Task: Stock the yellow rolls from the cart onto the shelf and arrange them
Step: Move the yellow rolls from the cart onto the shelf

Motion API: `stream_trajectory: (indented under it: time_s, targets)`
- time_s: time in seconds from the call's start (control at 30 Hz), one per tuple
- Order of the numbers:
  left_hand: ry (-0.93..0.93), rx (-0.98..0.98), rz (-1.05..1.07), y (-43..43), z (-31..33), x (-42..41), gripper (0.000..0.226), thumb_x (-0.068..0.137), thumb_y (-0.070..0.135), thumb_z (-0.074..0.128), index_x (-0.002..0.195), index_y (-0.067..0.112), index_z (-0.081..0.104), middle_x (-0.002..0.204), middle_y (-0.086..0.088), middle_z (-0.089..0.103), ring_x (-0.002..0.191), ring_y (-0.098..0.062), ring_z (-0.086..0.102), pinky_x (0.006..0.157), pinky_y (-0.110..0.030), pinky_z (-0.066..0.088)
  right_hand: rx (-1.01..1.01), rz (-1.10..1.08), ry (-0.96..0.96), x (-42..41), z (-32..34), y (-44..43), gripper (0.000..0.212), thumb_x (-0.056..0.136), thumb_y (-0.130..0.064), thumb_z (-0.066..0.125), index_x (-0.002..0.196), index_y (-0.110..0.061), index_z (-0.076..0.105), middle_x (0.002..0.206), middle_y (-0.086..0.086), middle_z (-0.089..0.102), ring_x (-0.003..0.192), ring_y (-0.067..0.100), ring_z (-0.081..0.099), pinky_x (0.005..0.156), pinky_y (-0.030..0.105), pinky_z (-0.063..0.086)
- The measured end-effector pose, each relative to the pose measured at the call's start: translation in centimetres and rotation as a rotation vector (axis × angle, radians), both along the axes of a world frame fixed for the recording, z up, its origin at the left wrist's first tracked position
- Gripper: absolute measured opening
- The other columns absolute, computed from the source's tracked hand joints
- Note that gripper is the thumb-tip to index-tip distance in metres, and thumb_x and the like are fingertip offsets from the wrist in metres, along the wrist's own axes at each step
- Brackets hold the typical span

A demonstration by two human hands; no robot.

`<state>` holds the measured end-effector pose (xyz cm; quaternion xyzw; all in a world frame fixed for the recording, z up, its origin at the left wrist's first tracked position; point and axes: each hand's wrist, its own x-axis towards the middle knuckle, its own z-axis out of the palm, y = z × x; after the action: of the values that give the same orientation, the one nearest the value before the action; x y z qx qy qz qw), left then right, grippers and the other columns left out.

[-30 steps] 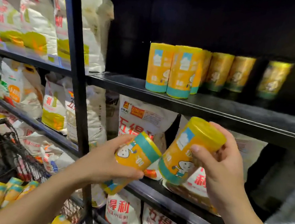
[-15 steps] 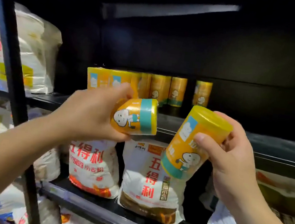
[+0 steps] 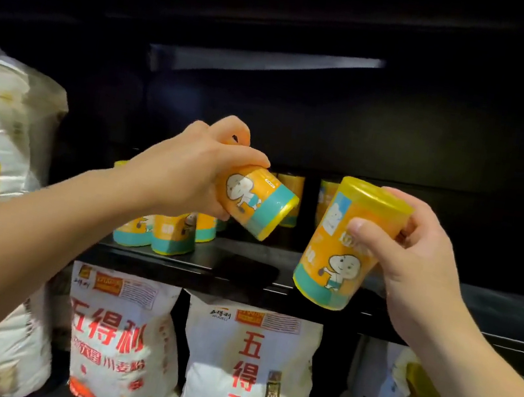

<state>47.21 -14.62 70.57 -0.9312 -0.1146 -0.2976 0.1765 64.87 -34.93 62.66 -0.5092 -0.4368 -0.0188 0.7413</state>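
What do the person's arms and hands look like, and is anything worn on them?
Both are bare. The left hand and right hand carry no gloves and no visible ring. The left forearm and right forearm have no sleeve as far as the picture reaches, and no watch or bracelet shows at either wrist.

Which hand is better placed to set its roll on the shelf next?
Probably the left hand: the left roll is over the shelf, near the standing rolls. The right hand holds the right roll tilted in front of the shelf edge.
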Motion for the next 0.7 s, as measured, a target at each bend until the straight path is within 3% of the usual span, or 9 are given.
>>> stream_trajectory:
  time_s: [0.13, 0.23, 0.4, 0.47, 0.53, 0.63, 0.7]
  targets:
    - [-0.066, -0.037, -0.103, 2.9, 1.6, 1.4, 0.088, 0.059, 0.036, 0.091, 0.133, 0.040, 0.044, 0.132, 0.015, 0.036, 0.114, -0.014, 0.041, 0.089, -0.041, 0.052, -0.012, -0.041, 0.010, 1.1, 1.0, 1.8, 0.071, 0.059, -0.041, 0.077, 0.125, -0.030, 0.055, 0.109, -0.006, 0.069, 0.093, 0.006, 0.070, 0.060, 0.020, 0.056]
    - [-0.048, -0.061, -0.149, 4.8, 2.9, 2.6, 0.089, 0.057, 0.035, 0.092, 0.128, 0.038, 0.040, 0.126, 0.019, 0.041, 0.113, -0.008, 0.042, 0.089, -0.041, 0.052, -0.021, -0.101, -0.006, 2.1, 1.7, 3.5, 0.059, 0.071, -0.030, 0.080, 0.125, -0.029, 0.056, 0.107, -0.007, 0.068, 0.090, 0.002, 0.070, 0.059, 0.017, 0.055]
    - [0.069, 0.030, -0.087, 8.5, 4.1, 4.9, 0.089, 0.060, 0.039, 0.090, 0.132, 0.051, 0.039, 0.136, 0.007, 0.027, 0.111, -0.014, 0.041, 0.086, -0.036, 0.055, -0.082, -0.170, -0.016, 3.8, 2.7, 6.5, 0.057, 0.076, -0.027, 0.080, 0.126, -0.029, 0.053, 0.111, -0.007, 0.066, 0.094, 0.007, 0.069, 0.065, 0.021, 0.055]
    - [0.106, 0.021, -0.073, 9.8, 4.5, 6.1, 0.090, 0.062, 0.038, 0.090, 0.134, 0.056, 0.037, 0.136, 0.003, 0.032, 0.108, -0.017, 0.047, 0.085, -0.037, 0.056, -0.110, -0.182, 0.004, 4.5, 3.2, 7.6, 0.057, 0.076, -0.028, 0.080, 0.125, -0.028, 0.052, 0.112, -0.005, 0.066, 0.097, 0.011, 0.069, 0.070, 0.027, 0.057]
    - [0.160, 0.036, -0.089, 11.0, 4.8, 7.3, 0.093, 0.064, 0.034, 0.089, 0.138, 0.055, 0.036, 0.135, 0.006, 0.038, 0.109, -0.017, 0.052, 0.088, -0.036, 0.054, -0.140, -0.182, 0.046, 5.3, 3.5, 8.7, 0.057, 0.074, -0.027, 0.082, 0.123, -0.027, 0.052, 0.111, -0.003, 0.068, 0.097, 0.014, 0.070, 0.074, 0.033, 0.059]
    - [0.231, -0.011, -0.105, 12.7, 5.3, 8.7, 0.092, 0.065, 0.035, 0.087, 0.141, 0.050, 0.037, 0.141, 0.013, 0.034, 0.120, -0.012, 0.047, 0.094, -0.029, 0.047, -0.202, -0.179, 0.096, 6.3, 4.2, 10.5, 0.060, 0.072, -0.023, 0.085, 0.123, -0.023, 0.054, 0.108, 0.001, 0.071, 0.092, 0.017, 0.073, 0.076, 0.038, 0.061]
    - [0.256, -0.012, -0.098, 13.3, 5.4, 9.3, 0.087, 0.067, 0.042, 0.085, 0.138, 0.057, 0.035, 0.136, 0.017, 0.032, 0.118, -0.008, 0.045, 0.093, -0.026, 0.047, -0.246, -0.181, 0.102, 6.8, 4.7, 11.7, 0.062, 0.072, -0.020, 0.085, 0.126, -0.023, 0.054, 0.106, 0.001, 0.071, 0.091, 0.017, 0.073, 0.074, 0.037, 0.061]
